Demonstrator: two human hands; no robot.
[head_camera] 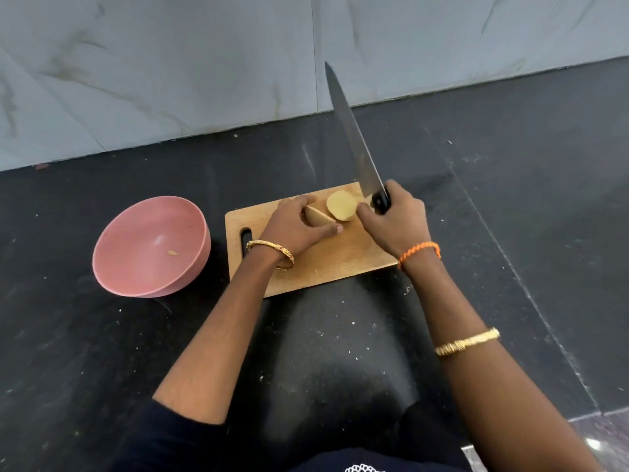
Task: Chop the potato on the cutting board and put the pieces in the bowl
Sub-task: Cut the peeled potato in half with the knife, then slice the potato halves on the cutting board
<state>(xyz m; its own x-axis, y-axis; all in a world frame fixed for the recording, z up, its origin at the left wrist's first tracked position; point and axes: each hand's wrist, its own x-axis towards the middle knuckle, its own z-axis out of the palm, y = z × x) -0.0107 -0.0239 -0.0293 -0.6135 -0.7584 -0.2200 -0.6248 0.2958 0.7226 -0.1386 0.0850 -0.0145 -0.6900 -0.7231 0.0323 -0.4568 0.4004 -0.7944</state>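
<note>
A wooden cutting board lies on the dark counter. On it are two potato pieces: a wedge with its cut face up, held down by my left hand, and a round half lying cut face up just to the right. My right hand grips the black handle of a long knife; its blade is lifted off the board and points away toward the wall. A pink bowl stands left of the board with one small potato scrap inside.
The black speckled counter meets a grey marble wall behind the board. Small crumbs lie scattered on the counter. The counter's front right edge shows at the lower right.
</note>
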